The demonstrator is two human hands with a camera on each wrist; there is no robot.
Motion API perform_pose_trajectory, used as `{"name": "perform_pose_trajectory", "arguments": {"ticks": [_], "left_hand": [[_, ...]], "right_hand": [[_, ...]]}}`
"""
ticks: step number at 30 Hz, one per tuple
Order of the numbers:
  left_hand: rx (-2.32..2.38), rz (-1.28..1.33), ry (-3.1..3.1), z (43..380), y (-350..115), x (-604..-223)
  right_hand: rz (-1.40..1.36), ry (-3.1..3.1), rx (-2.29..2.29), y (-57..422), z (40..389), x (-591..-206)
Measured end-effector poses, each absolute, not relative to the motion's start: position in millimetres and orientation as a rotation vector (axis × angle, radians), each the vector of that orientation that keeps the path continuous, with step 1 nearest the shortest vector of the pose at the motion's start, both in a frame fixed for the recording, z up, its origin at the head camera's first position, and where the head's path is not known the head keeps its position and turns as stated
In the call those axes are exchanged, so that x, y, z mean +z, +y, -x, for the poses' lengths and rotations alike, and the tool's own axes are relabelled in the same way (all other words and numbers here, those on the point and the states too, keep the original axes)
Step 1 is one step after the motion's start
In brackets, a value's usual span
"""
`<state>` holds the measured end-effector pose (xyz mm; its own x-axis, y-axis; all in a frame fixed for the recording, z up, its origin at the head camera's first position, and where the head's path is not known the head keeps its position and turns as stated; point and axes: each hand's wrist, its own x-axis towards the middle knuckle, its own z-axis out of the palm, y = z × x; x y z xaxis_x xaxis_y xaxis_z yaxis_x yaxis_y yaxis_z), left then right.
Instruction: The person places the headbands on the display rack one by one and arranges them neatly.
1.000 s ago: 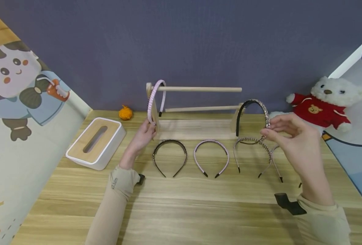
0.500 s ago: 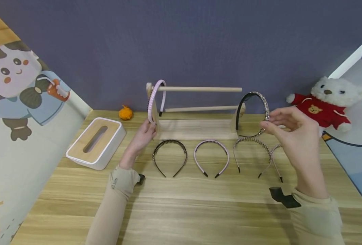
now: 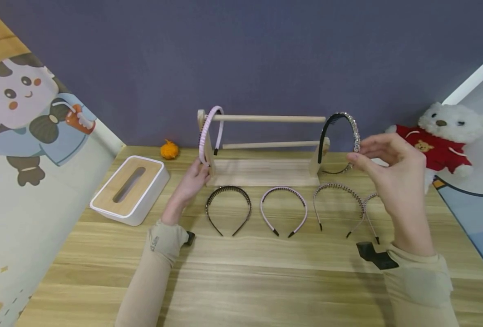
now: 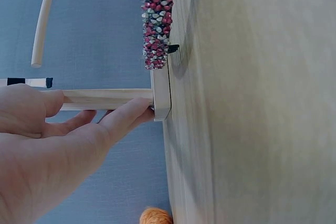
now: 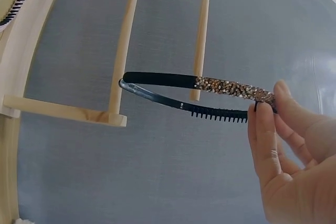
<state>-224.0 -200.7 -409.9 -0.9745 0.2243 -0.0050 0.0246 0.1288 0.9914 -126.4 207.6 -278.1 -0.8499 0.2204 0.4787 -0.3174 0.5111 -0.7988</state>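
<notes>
In the head view a wooden headband rack (image 3: 262, 172) with two rods stands at the back of the table. My left hand (image 3: 192, 179) grips its left upright (image 4: 105, 97), thumb and fingers on either side. A pink headband (image 3: 209, 131) hangs at the left end of the upper rod (image 3: 270, 119). My right hand (image 3: 394, 170) pinches a black headband with glittering stones (image 3: 355, 131) by its jewelled stretch, raised beside the right end of the rack. In the right wrist view this headband (image 5: 226, 86) lies across the rod tips (image 5: 195, 97); whether it touches them I cannot tell.
On the table in front of the rack lie a black headband (image 3: 228, 188), a pink headband (image 3: 283, 188) and beaded headbands (image 3: 337, 186). A tissue box (image 3: 129, 190) and an orange ball-like object (image 3: 169, 150) are at left. A white teddy bear (image 3: 433, 136) sits at right.
My right hand has lifted the jewelled black headband upward, from just over the beaded headbands to about the upper rod's height. The left hand has stayed at the rack's upright.
</notes>
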Motion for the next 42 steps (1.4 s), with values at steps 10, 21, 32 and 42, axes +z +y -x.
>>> {"name": "perform_pose_trajectory", "arguments": {"ticks": [10,21,32,42], "left_hand": [[1.949,-0.251,2.247,223.8,-200.6,-408.8],[1.945,-0.234,2.240,224.1,-200.4,-410.3],[1.958,-0.260,2.244,223.9,-200.2,-409.8],[1.977,-0.259,2.217,224.6,-200.5,-410.8]], "right_hand": [[-0.131,-2.205,1.337,203.8,134.8,-272.7],[-0.191,-2.193,1.345,193.3,148.3,-271.7],[-0.294,-2.171,1.397,180.9,155.8,-269.4],[-0.366,-2.184,1.430,158.8,165.9,-269.3]]}}
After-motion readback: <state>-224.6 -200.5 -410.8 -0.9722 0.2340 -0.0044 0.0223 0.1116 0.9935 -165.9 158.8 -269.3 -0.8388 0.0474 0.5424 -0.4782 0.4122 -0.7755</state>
